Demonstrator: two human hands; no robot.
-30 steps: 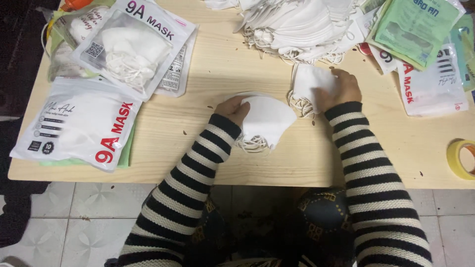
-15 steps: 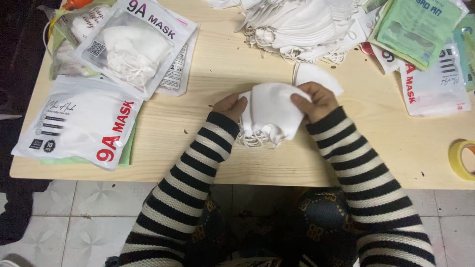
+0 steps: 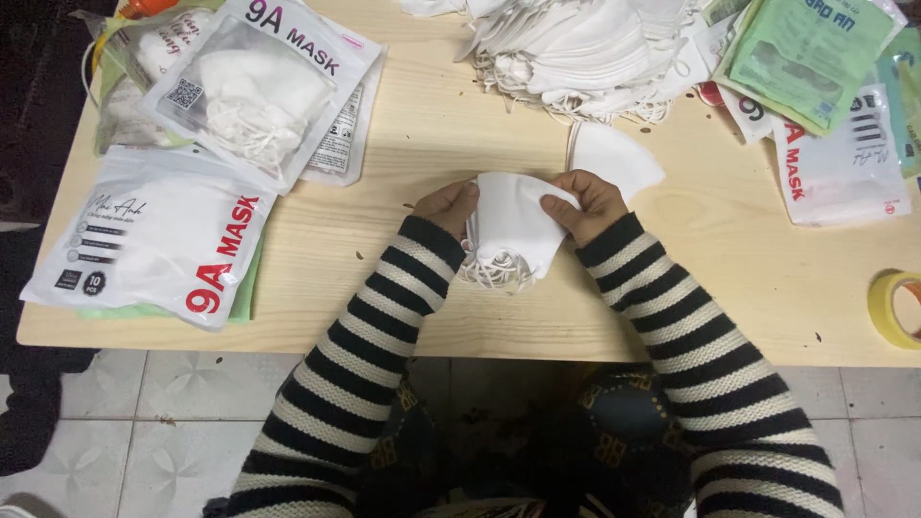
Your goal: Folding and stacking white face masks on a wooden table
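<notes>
- Head view: left hand [image 3: 447, 206] and right hand [image 3: 587, 203] both closed on a small stack of white masks [image 3: 510, 228], frame centre, held just above the pale wood-grain counter [image 3: 432, 288]. Fingers pinch the stack's top edge from each side.
- Stack is soft, folded fabric; thin elastic loops hang in a tangle at its lower edge.
- Single flat white mask [image 3: 614, 156] lies on the counter just above the right hand.
- Big loose pile of white masks [image 3: 585, 53] at top centre, stringy loops spilling out.
- Glossy plastic mask packs [image 3: 153, 240] at left; more packets [image 3: 835, 153], green and white, at upper right.
- Yellow tape roll [image 3: 897, 307] at right edge.
- Versus 0.5 s ago: stack sits about the same, right hand shifted slightly up its edge; single mask unmoved.
</notes>
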